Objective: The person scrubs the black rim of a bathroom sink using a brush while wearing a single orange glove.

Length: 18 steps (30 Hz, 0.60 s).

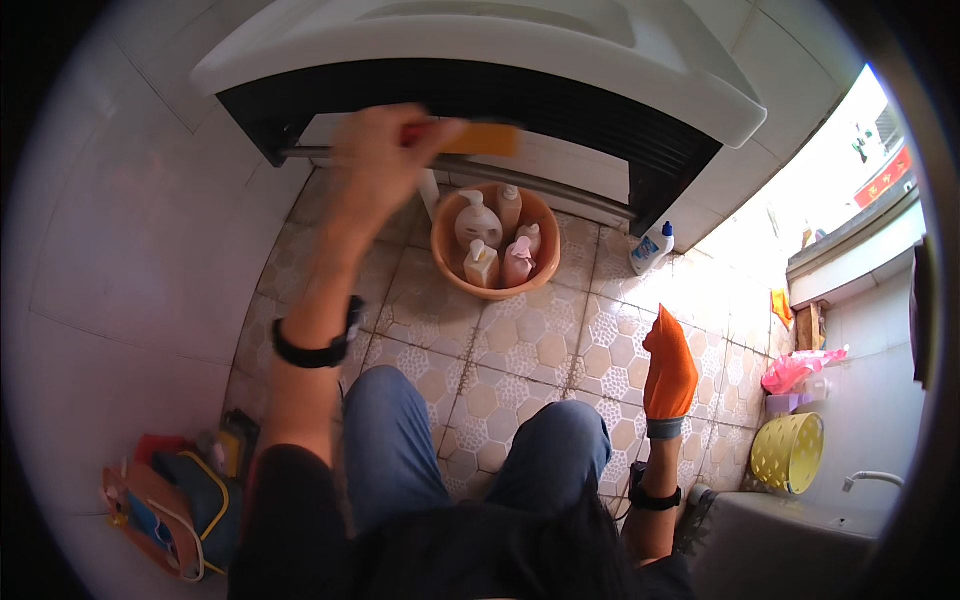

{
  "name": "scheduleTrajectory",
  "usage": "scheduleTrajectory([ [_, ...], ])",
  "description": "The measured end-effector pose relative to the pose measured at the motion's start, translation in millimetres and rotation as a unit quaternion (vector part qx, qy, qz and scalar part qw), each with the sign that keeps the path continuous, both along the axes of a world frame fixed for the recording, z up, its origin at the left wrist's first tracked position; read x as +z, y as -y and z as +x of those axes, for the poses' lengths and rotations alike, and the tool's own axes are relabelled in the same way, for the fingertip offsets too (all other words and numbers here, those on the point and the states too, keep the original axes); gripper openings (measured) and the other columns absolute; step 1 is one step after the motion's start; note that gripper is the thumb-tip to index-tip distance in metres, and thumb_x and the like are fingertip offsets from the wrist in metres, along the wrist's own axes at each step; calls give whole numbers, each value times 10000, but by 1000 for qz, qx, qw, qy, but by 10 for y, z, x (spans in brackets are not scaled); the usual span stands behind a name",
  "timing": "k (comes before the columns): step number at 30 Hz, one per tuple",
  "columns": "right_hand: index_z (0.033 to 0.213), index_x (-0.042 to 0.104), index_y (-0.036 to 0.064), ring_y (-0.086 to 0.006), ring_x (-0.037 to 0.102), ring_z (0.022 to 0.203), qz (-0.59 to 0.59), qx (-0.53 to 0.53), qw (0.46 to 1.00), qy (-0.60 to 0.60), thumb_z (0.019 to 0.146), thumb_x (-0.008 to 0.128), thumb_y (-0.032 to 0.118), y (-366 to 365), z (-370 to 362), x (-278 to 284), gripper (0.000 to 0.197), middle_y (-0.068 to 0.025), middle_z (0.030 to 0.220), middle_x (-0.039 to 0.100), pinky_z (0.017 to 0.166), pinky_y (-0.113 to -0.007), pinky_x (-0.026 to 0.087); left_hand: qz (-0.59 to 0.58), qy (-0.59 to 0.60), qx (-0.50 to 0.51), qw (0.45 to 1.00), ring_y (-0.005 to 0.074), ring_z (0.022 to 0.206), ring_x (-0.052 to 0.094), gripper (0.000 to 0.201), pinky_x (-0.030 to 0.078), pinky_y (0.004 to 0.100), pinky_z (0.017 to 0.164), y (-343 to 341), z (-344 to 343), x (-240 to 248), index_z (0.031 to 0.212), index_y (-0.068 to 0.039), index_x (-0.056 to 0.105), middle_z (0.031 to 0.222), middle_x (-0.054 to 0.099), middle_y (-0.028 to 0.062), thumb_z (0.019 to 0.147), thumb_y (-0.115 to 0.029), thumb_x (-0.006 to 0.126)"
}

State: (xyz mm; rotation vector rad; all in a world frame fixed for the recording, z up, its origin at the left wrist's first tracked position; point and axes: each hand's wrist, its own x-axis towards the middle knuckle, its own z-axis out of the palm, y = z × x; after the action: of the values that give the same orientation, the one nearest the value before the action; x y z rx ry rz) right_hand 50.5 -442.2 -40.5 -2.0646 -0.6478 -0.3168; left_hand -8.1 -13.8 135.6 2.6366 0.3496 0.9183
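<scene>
Holding a flat orange piece (pixel 488 139) with a red part, the left hand (pixel 385 148) is closed narrowly before the black frame (pixel 590 158). Over the right hand (pixel 671 385), an orange glove (pixel 672 360) is already worn, so this step looks done; the left is bare. Below and right of the left hand, bottles (pixel 478 228) stand gathered in a tub (pixel 490 294). How much remains, I cannot judge. Blur hides what the piece exactly is; the glove covers the right fingers, so their grip I cannot tell.
</scene>
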Motion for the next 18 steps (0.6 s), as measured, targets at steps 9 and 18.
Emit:
scheduleTrajectory([
  [9,1483,620,8,-148,653,1081,107,17,991,-82,1040,575,-85,144,69,-96,455,-92,1293,695,930,-272,542,7,23,-1,1000,254,538,662,574,476,374,538,-15,-10,21,753,-38,758,595,649,125,956,-575,743],
  [18,1453,644,13,-212,713,1160,-7,7,1000,-7,1008,600,-112,-40,-16,46,465,-159,1304,729,976,-312,570,8,65,-37,997,217,547,654,550,520,358,593,511,291,-204,811,-48,771,610,665,71,994,-563,710],
])
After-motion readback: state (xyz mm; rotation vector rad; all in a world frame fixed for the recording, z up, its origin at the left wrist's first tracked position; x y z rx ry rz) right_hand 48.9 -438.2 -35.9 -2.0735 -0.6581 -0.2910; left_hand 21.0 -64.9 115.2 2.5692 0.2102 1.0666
